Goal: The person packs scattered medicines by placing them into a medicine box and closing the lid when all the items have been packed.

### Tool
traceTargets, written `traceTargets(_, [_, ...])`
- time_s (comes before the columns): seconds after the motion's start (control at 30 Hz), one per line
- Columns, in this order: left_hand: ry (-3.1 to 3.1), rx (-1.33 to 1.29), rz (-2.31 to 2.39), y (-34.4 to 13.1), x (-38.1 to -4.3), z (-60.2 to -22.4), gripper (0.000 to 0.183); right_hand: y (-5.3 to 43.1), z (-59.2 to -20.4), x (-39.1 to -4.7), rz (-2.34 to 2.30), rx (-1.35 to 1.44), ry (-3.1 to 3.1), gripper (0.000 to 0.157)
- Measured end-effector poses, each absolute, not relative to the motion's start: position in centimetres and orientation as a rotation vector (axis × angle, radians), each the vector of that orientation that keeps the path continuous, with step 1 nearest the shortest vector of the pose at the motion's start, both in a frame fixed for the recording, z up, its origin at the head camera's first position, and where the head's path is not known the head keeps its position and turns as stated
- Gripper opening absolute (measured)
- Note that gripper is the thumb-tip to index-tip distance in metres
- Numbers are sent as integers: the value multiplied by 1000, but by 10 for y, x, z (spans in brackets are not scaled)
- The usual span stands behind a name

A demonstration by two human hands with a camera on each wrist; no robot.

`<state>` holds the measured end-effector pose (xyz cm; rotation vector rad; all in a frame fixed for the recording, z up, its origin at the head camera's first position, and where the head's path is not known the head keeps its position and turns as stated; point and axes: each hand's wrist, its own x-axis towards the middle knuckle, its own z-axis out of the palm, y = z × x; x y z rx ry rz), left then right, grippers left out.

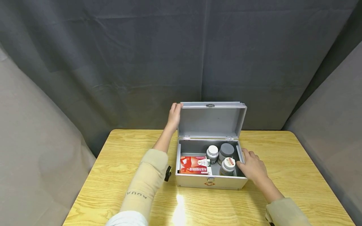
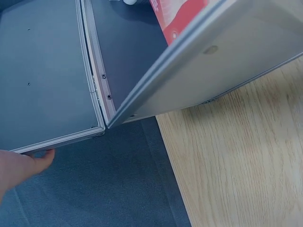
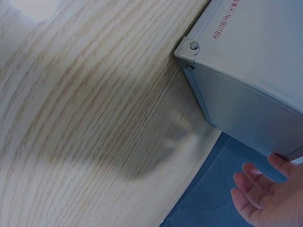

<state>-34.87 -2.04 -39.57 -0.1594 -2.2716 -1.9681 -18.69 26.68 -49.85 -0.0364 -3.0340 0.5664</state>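
An aluminium medicine case stands on the table, its lid raised upright. My left hand holds the lid's upper left corner; in the left wrist view one digit lies along the lid's edge. My right hand is at the case's right wall, thumb at the rim and the other fingers loosely curved outside it. Within the case are a red medicine box, a white bottle, a grey-capped bottle and another bottle with a labelled white cap.
The case sits on a light wooden table, near its middle. A dark grey curtain hangs behind, with paler cloth at the left and right sides. A white and green package shows beside the red box.
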Motion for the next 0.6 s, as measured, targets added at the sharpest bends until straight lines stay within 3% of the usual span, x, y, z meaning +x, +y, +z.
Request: traceTargets(0.6, [-2103,-241,-1943,-20,-328,-402,17,269,-499,-189,583,-46,-3044,62])
